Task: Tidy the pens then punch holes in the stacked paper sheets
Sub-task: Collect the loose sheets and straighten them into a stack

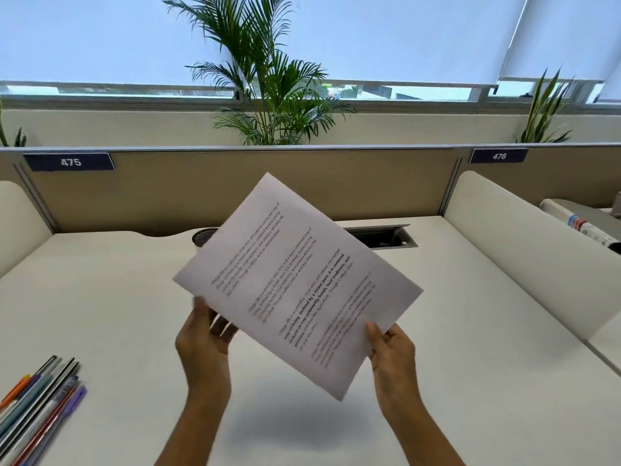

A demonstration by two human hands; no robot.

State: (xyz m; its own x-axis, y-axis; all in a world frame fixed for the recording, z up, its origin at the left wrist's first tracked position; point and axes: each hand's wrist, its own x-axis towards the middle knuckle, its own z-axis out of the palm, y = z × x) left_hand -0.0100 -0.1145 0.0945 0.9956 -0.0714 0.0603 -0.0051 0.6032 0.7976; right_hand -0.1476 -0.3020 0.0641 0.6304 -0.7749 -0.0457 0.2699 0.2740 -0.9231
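Above the desk (470, 331), both hands (201, 341) pinch the printed paper (299, 284).

White desk (470, 331); pens (37, 408) lying front-left.

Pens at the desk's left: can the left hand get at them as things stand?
Probably not right away: the left hand grips the paper sheets together with the right hand. The desk toward the pens shows nothing between.
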